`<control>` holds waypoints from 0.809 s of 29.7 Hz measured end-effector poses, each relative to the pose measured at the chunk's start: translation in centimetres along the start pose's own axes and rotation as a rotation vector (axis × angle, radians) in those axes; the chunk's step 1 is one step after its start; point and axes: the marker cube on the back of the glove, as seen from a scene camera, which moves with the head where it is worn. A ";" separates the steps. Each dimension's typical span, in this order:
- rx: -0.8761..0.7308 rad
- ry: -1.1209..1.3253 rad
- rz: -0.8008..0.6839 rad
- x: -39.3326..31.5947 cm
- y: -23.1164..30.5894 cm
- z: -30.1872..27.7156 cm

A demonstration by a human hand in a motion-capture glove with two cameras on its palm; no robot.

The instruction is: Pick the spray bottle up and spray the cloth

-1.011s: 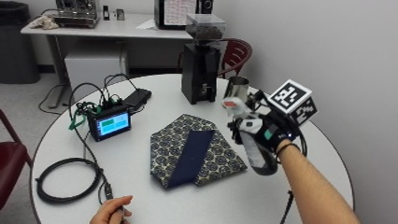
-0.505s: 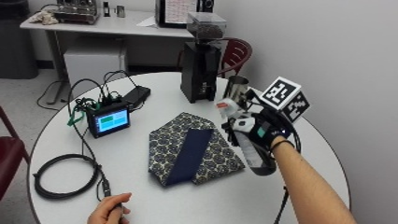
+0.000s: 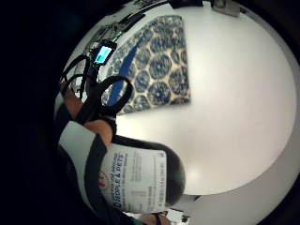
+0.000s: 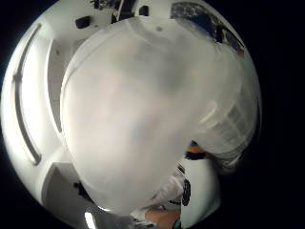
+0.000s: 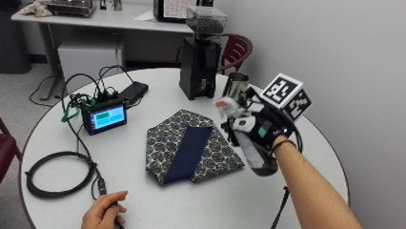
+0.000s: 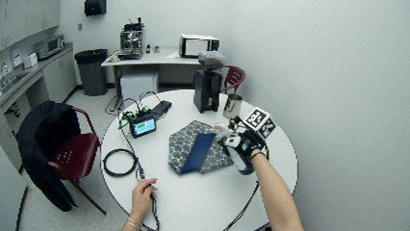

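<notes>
Right of centre in the outside view, the black-gloved right hand gripped a dark, white-labelled spray bottle, fingers curled round it, beside the folded blue patterned cloth.

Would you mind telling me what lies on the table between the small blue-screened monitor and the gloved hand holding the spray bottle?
The outside view shows only the folded patterned cloth between the monitor and the gloved right hand, which holds the spray bottle.

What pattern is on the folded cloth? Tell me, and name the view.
Dark blue medallions on cream, with a plain navy band across the cloth; clearest in the outside view.
</notes>
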 end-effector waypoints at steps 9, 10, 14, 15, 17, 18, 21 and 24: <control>0.001 0.060 0.041 0.2 0.5 -0.5; -0.017 0.053 0.055 1.3 0.4 0.4; -0.049 0.019 0.080 3.4 0.7 1.6; -0.032 0.019 0.073 2.9 1.0 0.8; 0.040 0.018 0.037 0.8 1.7 -1.8; 0.087 0.011 0.009 -0.6 2.1 -3.3; 0.197 -0.037 -0.088 -4.6 2.7 -6.8; 0.238 -0.091 -0.174 -7.8 2.3 -7.5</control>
